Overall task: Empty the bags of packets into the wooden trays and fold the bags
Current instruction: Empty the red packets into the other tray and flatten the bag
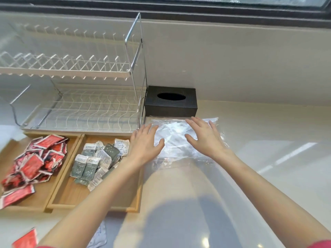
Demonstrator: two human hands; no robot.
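On a pale table [268, 158], left to right: a wooden tray [71, 140] of red packets [34, 163], another tray [136, 199] of grey packets [95, 158], then a clear bag [179, 138] under the flat, spread left hand [145, 144] and right hand [206, 136], neither gripping. Beyond stand a dish rack [80, 104] and a black tissue box [171, 102].

Red packets [26, 238] cut off at bottom edge
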